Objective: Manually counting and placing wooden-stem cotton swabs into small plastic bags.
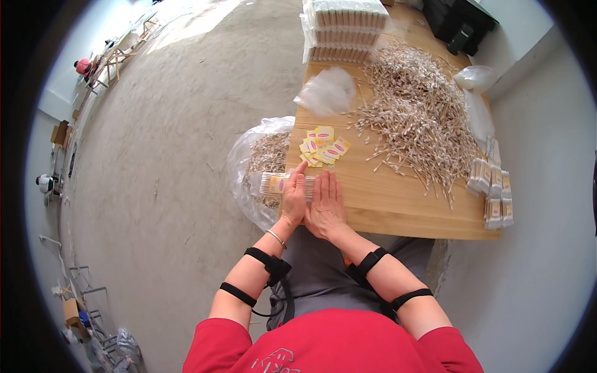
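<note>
At the table's near left corner a clear pack of cotton swabs with a yellow label lies crosswise, its left end past the table edge. My left hand lies across the pack's middle and holds it, fingers pointing away from me. Against the pack's right end rests my right hand, fingers straight and side by side, palm down. The bases of both hands touch. Just beyond them is a loose spread of yellow and white label cards.
A big heap of loose cotton swabs covers the table's right side. Filled small packs stand at the right edge. Stacked swab bundles and a clear plastic bag lie farther back. Left of the table, an open plastic sack holds swabs.
</note>
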`<move>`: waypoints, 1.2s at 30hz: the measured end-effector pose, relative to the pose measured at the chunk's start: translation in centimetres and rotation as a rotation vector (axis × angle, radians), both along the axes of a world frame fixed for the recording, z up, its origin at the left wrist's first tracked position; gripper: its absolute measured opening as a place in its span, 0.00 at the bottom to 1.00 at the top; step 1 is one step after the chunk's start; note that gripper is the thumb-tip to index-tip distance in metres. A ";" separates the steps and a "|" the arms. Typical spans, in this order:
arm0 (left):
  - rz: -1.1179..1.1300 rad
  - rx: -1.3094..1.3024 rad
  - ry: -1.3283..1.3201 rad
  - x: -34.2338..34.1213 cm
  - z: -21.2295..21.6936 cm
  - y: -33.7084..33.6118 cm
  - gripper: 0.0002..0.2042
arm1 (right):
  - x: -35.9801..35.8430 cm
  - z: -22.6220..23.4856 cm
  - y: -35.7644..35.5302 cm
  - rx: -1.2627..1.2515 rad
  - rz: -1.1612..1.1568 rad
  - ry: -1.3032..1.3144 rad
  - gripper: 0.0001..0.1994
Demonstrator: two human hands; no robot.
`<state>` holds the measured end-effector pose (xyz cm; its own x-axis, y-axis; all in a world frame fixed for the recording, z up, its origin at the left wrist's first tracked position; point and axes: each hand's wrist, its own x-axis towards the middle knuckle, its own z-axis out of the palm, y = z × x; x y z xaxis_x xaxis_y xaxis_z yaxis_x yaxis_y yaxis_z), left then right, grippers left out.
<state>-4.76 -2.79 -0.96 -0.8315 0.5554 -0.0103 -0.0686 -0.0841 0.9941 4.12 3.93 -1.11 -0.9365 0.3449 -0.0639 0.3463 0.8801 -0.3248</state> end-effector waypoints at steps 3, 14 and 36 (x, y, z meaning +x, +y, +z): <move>-0.053 -0.188 0.201 -0.1 -0.2 -0.6 0.22 | -0.3 0.2 -0.5 -0.018 -0.007 -0.007 0.43; -0.113 0.045 0.031 -1.2 -1.1 -1.5 0.27 | -0.8 1.0 -1.0 -0.020 -0.008 -0.108 0.43; -0.037 -0.192 0.410 -0.6 0.7 -1.4 0.22 | -0.6 -0.4 -1.3 0.000 -0.017 0.013 0.43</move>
<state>-5.38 -4.17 -0.21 -0.7680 0.6049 0.2103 0.3350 0.0996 0.9369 3.54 2.63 -1.52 -0.9313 0.3606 -0.0515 0.3567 0.8741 -0.3297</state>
